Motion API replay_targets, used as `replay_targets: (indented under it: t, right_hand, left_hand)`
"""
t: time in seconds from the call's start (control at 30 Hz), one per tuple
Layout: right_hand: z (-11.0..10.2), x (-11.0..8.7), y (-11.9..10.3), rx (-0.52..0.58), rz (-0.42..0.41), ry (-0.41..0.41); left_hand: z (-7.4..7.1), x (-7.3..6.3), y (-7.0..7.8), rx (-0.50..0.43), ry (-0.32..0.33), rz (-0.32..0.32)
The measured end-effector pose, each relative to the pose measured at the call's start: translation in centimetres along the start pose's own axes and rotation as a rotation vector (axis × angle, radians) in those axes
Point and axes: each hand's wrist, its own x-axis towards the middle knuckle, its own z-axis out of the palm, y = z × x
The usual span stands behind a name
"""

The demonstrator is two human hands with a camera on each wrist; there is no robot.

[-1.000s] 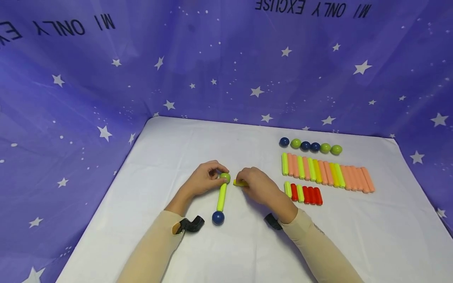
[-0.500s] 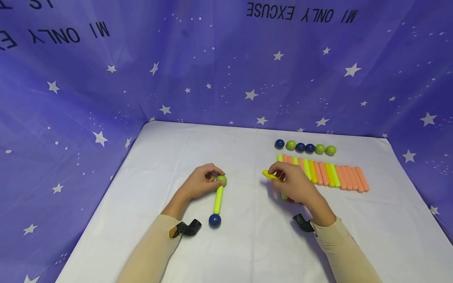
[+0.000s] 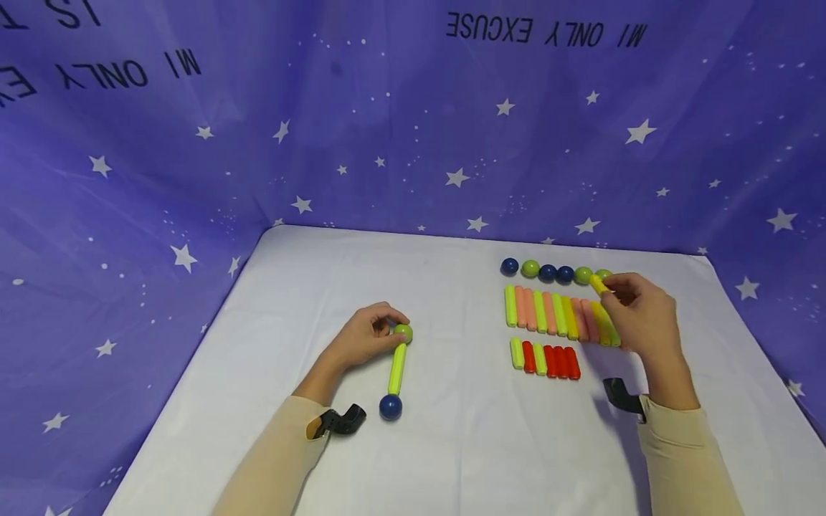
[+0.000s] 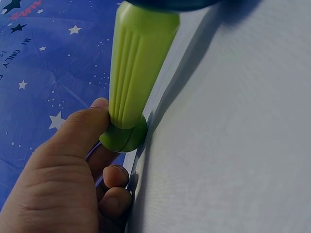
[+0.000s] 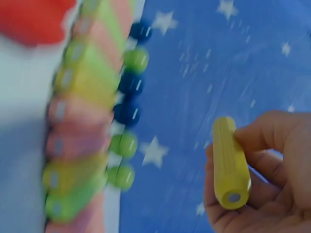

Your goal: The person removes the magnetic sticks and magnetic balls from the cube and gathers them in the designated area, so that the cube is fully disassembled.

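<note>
My left hand (image 3: 369, 334) pinches a green ball (image 3: 404, 333) between thumb and fingers on the white table. From that ball a lime-green rod (image 3: 396, 369) runs toward me and ends at a dark blue ball (image 3: 390, 407); the three are joined in a line. My right hand (image 3: 645, 312) holds a yellow rod (image 3: 599, 284) up over the right end of the long rod row. In the right wrist view the yellow rod (image 5: 230, 165) lies between thumb and fingers, a silvery disc showing in its end.
At the back right, blue and green balls (image 3: 530, 269) stand in a line. Below them lies a row of lime, salmon and yellow rods (image 3: 540, 312), its right end hidden by my right hand. Nearer me is a shorter row of red and lime rods (image 3: 551, 360). A purple starry cloth (image 3: 387, 129) rises behind.
My right hand has carried the yellow rod away from the green ball, rightward to the long row. The left hand keeps its pinch on the green ball. The head view has shifted slightly.
</note>
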Motion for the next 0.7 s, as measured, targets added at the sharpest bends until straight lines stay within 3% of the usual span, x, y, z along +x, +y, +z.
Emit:
replay_targets:
  t: [0.23,0.47,0.7]
  right_hand:
    - [-1.9,1.4,5.6,-0.127,0.144,0.032]
    - [-3.6,2.1,10.8,-0.201,0.261,-0.038]
    - [-3.2,1.6,13.2,-0.216,0.296,-0.135]
  left_hand:
    - [0.0,0.0,0.2,0.002,0.0,-0.012]
    - [0.0,0.2,0.4,0.011,0.015,0.014]
    - [0.3,0.1,0.3,0.034,0.014,-0.025]
